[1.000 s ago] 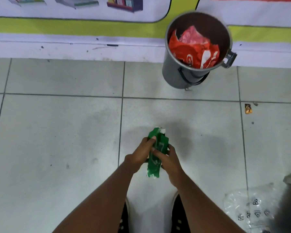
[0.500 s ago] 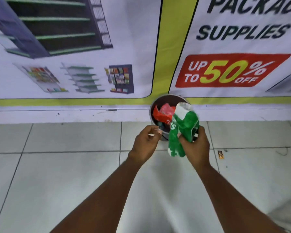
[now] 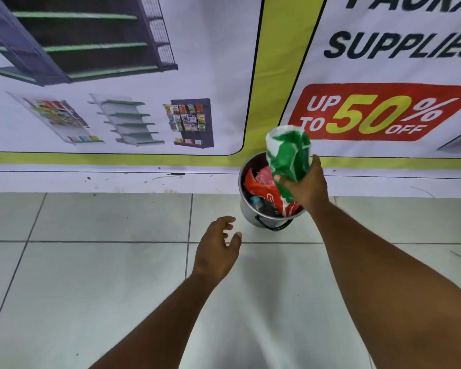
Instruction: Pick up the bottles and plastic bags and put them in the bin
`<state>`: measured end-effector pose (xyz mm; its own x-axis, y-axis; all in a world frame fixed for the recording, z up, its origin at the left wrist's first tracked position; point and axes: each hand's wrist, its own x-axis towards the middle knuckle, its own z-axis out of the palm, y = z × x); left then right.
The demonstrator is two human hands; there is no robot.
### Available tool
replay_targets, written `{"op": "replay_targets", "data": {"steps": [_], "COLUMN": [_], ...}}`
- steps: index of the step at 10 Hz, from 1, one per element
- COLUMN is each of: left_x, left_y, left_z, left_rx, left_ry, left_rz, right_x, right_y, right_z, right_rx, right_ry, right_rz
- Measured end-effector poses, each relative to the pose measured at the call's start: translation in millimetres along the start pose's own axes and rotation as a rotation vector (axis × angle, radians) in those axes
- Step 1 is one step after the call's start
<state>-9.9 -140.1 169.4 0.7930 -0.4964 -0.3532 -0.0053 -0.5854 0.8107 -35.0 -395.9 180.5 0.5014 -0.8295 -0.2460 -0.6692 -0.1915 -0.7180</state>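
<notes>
Right hand (image 3: 305, 186) is gripping a crumpled green-and-white plastic bag (image 3: 288, 153), holding it directly above the open metal bin (image 3: 246, 209). Bin is standing on the tiled floor (image 3: 91, 275) against the wall banner (image 3: 144, 75), already holding a red plastic bag (image 3: 261, 187) and other litter. Left hand (image 3: 217, 249) is hanging empty, fingers loosely spread, near the bin's front.

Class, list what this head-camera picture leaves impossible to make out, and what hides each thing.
- Bin: its right rim and contents are hidden by the right hand and the green-and-white bag.
- Small dark items beneath the red bag: too small to identify.
- Banner: top wording is cut off by the frame edge.
- Left hand: palm faces away.
</notes>
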Motion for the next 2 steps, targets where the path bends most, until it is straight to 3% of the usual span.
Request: {"op": "replay_targets", "data": {"steps": [1, 2], "left_x": [10, 23], "left_y": [19, 55], "left_z": [-10, -25], "left_rx": [0.074, 0.164], "left_ry": [0.072, 0.166], "left_rz": [0.101, 0.209], "right_x": [-7, -19], "right_y": [6, -4], "right_z": [1, -13], "right_rx": [-0.148, -0.221], "right_ry": [-0.065, -0.034], "right_rz": [0.062, -0.036]}}
